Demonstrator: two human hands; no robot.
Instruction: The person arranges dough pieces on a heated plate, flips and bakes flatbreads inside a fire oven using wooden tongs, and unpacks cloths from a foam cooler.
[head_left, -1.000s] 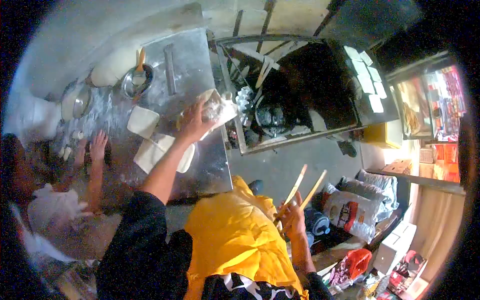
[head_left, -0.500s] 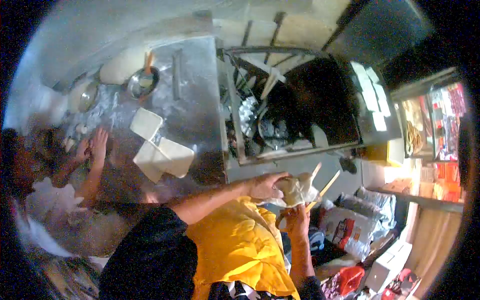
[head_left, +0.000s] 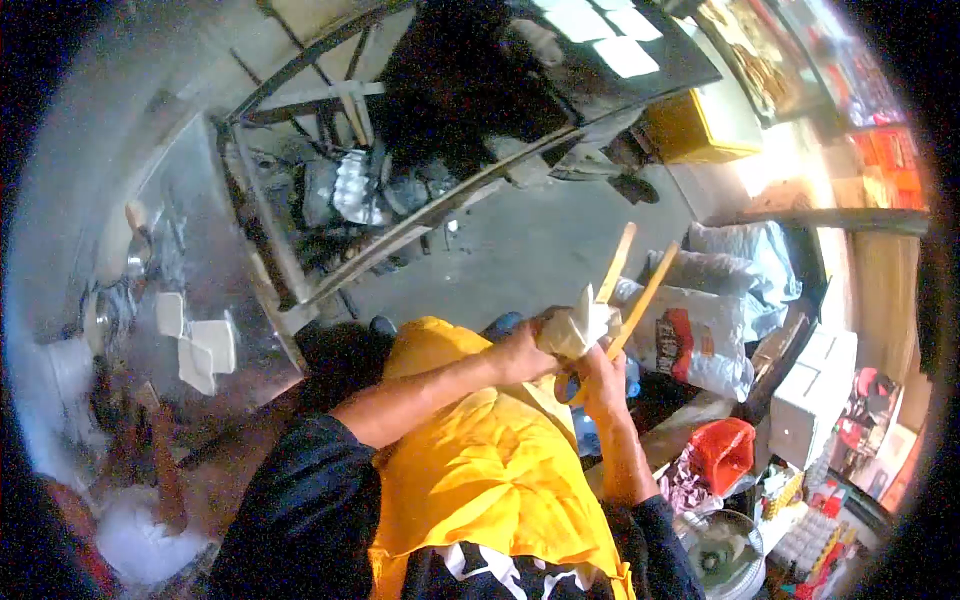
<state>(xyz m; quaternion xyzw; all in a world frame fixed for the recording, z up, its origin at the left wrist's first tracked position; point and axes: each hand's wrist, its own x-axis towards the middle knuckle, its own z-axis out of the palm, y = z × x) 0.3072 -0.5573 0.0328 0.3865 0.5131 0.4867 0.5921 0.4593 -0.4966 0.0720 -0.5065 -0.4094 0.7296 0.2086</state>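
Observation:
In front of my yellow apron, both hands are close together. My left hand is closed on a crumpled whitish sheet, bunched up between the hands; cloth or dough, I cannot tell. My right hand grips a pair of wooden tongs, whose two arms point up and away, spread apart. The sheet touches the tongs near my right fingers. Part of the tongs is hidden by my right hand.
Flat dough pieces lie on a metal table at left, where a co-worker sits. A dark framed oven stands ahead, with white flat pieces on top. Sacks, a white box and a fan are at right.
My view has turned to the right and down, so the table and oven shift left. My hands bunch the whitish sheet smaller, and the tongs stay in my right hand.

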